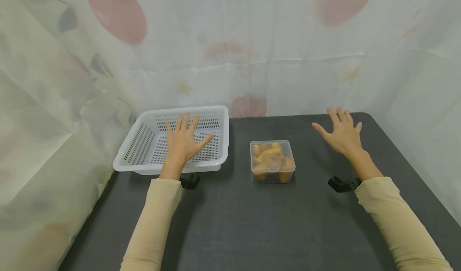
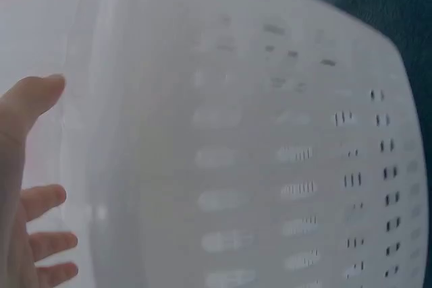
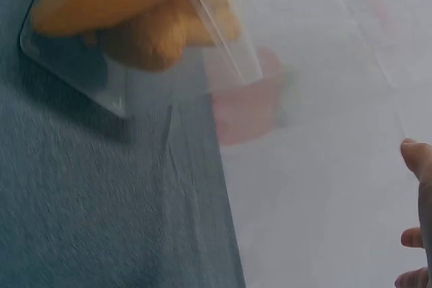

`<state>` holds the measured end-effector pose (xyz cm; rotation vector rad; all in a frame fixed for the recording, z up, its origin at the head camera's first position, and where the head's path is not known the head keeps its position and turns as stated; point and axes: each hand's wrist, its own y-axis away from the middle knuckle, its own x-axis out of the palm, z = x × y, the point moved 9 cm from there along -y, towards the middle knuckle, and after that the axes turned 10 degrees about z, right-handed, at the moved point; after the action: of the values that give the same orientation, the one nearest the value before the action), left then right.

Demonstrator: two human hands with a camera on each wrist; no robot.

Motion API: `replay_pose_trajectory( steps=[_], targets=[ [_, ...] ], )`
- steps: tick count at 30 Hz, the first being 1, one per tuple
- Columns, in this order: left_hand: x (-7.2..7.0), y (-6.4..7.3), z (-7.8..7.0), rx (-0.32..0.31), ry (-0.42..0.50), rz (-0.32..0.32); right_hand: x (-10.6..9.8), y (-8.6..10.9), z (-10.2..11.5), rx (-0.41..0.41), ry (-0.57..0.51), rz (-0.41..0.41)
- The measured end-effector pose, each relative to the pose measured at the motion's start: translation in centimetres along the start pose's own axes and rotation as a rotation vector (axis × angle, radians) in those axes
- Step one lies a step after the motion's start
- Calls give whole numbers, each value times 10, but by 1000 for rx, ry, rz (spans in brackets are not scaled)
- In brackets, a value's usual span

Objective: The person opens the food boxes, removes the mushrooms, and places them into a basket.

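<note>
My left hand (image 1: 183,143) is held over the white plastic basket (image 1: 171,167) with its fingers spread, gripping nothing. In the left wrist view the slotted wall of the basket (image 2: 256,153) fills most of the picture, and the fingers stay apart from it. Above the right side of the table my right hand (image 1: 345,137) hovers, fingers spread and holding nothing. Between the hands stands a clear lidded plastic box (image 1: 268,177) with orange-yellow pieces (image 1: 270,157) inside. The right wrist view shows these knobbly pieces (image 3: 145,35) close up through the box wall.
Both items stand on a dark table (image 1: 237,231). A pale printed curtain (image 1: 281,63) hangs along the table's far edge, with more sheeting at left and right. Each wrist wears a black band, such as the right wristband (image 1: 342,185).
</note>
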<state>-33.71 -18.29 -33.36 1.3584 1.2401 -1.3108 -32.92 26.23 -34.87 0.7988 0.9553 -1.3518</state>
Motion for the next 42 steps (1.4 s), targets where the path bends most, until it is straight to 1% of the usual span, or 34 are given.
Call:
replay_pose_trajectory(
  steps=[4, 7, 10, 13, 15, 16, 18, 21, 25, 28, 30, 32, 35, 39, 42],
  targets=[
    [-1, 7, -12, 72, 49, -22, 6, 7, 10, -108, -149, -17],
    [-2, 13, -23, 127, 55, -55, 11, 12, 17, -171, -265, -13],
    [-5, 21, -35, 200, 42, -124, 20, 17, 22, -207, -371, 11],
    [-8, 30, -48, 286, 40, -213, 35, 22, 25, -217, -472, 65],
    [-8, 36, -57, 341, 39, -264, 45, 26, 28, -238, -535, 96],
    [-8, 39, -62, 367, 41, -285, 50, 28, 29, -254, -563, 104],
    [-6, 44, -71, 413, 43, -312, 59, 31, 32, -310, -627, 110],
    [-1, 50, -85, 471, 54, -322, 72, 35, 37, -413, -737, 124],
    [6, 59, -105, 549, 65, -335, 91, 38, 43, -519, -868, 175],
    [12, 65, -120, 614, 68, -356, 103, 41, 48, -587, -942, 217],
    [16, 69, -129, 652, 74, -366, 109, 42, 51, -625, -967, 235],
    [21, 72, -139, 685, 72, -363, 114, 42, 52, -618, -965, 261],
    [30, 75, -153, 731, 73, -346, 122, 41, 50, -574, -925, 273],
    [43, 77, -168, 780, 77, -322, 130, 39, 48, -516, -890, 286],
    [50, 78, -178, 806, 70, -322, 135, 37, 49, -486, -871, 301]
  ],
)
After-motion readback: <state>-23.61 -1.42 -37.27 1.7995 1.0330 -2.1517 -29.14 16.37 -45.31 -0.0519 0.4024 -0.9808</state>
